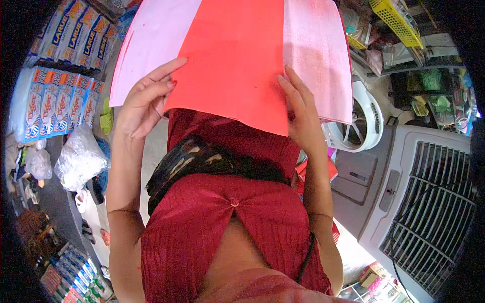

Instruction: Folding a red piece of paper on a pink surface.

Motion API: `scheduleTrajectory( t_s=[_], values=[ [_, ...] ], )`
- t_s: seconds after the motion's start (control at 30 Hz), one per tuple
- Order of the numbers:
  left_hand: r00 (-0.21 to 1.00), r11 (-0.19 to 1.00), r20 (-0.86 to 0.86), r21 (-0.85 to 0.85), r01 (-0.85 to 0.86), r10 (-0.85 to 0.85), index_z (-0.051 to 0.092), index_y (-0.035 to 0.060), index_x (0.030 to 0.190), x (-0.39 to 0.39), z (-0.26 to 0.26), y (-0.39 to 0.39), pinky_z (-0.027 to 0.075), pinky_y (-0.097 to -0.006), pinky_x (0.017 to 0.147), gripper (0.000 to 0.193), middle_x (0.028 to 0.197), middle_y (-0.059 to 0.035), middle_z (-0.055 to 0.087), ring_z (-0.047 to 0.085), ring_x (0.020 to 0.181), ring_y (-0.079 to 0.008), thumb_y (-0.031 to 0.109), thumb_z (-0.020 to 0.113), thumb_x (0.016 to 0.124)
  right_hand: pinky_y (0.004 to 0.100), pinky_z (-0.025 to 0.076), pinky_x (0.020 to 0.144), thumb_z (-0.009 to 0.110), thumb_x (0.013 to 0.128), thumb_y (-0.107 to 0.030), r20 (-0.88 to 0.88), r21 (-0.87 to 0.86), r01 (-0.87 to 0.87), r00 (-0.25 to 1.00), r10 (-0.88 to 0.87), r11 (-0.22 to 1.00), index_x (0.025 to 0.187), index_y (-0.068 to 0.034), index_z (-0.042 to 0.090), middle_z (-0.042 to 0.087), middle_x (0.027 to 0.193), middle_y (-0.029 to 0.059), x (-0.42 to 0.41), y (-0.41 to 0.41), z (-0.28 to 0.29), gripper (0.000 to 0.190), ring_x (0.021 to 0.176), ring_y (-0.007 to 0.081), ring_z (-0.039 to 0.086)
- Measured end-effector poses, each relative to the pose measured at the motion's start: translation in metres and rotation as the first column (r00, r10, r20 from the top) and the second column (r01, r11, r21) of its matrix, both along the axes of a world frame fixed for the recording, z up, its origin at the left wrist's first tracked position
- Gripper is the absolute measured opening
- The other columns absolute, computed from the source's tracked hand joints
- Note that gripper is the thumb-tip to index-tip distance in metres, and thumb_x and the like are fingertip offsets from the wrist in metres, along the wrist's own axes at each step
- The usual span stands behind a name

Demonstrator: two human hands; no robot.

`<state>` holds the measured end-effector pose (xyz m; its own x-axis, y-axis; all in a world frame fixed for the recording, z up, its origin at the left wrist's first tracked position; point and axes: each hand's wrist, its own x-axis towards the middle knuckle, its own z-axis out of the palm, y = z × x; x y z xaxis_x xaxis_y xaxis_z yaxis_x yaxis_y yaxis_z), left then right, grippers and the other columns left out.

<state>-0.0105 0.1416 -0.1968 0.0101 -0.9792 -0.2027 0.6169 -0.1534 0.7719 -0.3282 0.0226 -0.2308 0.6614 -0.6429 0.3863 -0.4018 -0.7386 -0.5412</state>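
A smooth red sheet (231, 68), perhaps paper, spans the space between my hands, its lower edge bowed in front of my waist. Pale pink sheets (318, 57) with a red border flank it on both sides. At the red sheet's left edge is my left hand (149, 94), two fingertips over the edge and the other fingers curled by the lower corner. My right hand (303, 102) holds the opposite edge, fingers along the face and thumb hidden. Whether the red and pink sheets are joined cannot be seen.
Stacked beer cartons (57, 102) stand at left, above a clear plastic bag (79, 159). A green slipper (106, 116) lies on the floor. At right are a white spoked wheel (373, 121), a large barred grille (432, 204) with a cable, and a yellow basket (398, 21).
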Motion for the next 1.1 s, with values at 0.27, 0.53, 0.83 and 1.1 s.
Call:
scheduleTrajectory(
  t_s=[0.27,0.53,0.83,1.1],
  values=[
    [0.139,0.975,0.979,-0.168,0.146,0.148,0.046,0.0102,0.146,-0.004,-0.02,0.036,0.044,-0.0416,0.107,0.065,0.146,-0.0131,0.049,0.054,0.126,-0.0265,-0.007,0.052,0.083,0.0396,0.046,0.101,0.061,0.083,-0.004,-0.015,-0.02,-0.017,1.0,0.017,1.0,0.111,-0.008,0.071,0.067,0.124,0.0094,-0.021,-0.002,0.019,0.03,0.12,0.0305,0.061],
    [-0.131,0.871,0.912,-0.318,0.374,0.389,0.052,0.0117,0.14,-0.031,-0.038,0.03,0.027,-0.0503,0.119,0.07,0.151,-0.0106,0.044,0.035,0.144,-0.0326,-0.006,0.06,0.072,0.0396,0.045,0.104,0.062,0.083,-0.008,-0.052,-0.026,-0.053,0.997,0.052,0.998,0.111,-0.006,0.072,0.069,0.122,0.011,-0.028,-0.002,0.011,0.031,0.119,0.0275,0.061],
    [0.094,0.843,0.936,-0.346,0.412,0.338,0.068,0.005,0.115,-0.014,-0.045,0.014,0.04,-0.0482,0.112,0.041,0.118,-0.0127,0.068,0.059,0.123,-0.0317,-0.003,0.062,0.075,0.0448,0.041,0.104,0.065,0.079,-0.001,-0.166,-0.013,-0.12,0.979,0.116,0.993,0.111,-0.009,0.069,0.068,0.123,0.0073,-0.03,-0.009,0.01,0.033,0.121,0.0239,0.06],
    [0.261,0.989,0.954,-0.14,-0.048,0.148,0.068,-0.0016,0.093,-0.013,-0.035,0.002,0.047,-0.037,0.08,0.017,0.084,-0.012,0.068,0.06,0.085,-0.0276,0.015,0.064,0.095,0.0428,0.046,0.082,0.065,0.09,-0.018,-0.072,0.183,0.016,0.997,-0.003,0.983,0.109,-0.003,0.067,0.069,0.099,0.0163,-0.024,-0.026,0.011,0.024,0.091,0.0374,0.062]
  ],
)
